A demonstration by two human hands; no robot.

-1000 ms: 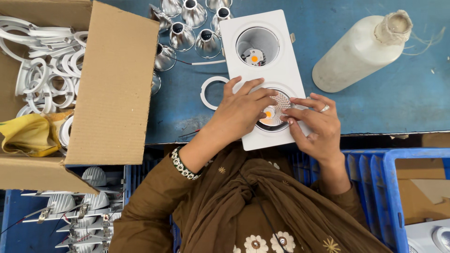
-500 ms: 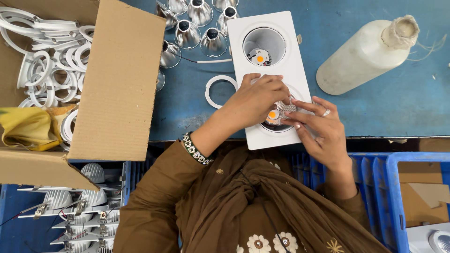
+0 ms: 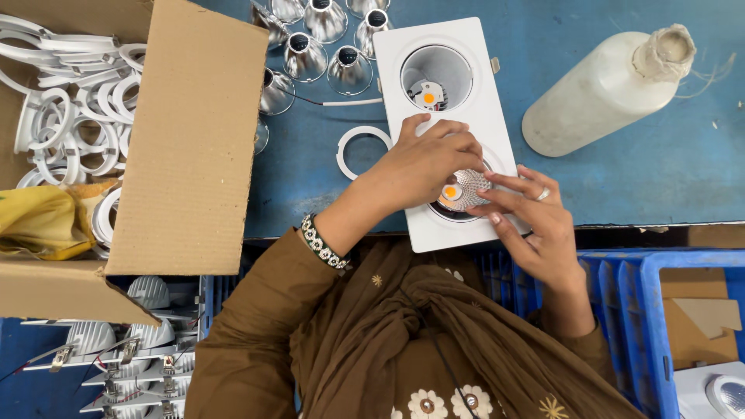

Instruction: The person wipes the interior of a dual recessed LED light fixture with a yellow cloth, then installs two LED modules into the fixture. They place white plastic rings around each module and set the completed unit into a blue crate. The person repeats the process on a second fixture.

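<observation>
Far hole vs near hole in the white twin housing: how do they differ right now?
The far hole is open and untouched, its small board with an orange LED showing inside. The near hole has a faceted silver reflector in it, an orange LED showing through, and the left hand and right hand are both on it. Both are round openings in one white housing.

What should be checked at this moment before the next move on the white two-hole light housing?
1. Left hand steadies the white housing: ok, it lies across the middle.
2. Right hand at the faceted reflector: ok, fingertips touch its rim.
3. Reflector seated flush in the near hole: cannot tell, fingers cover the edge.
4. Far hole open, small orange chip visible: ok.
5. Loose white ring apart from the housing: ok, on the blue table.
6. White bottle clear of both hands: ok.
</observation>
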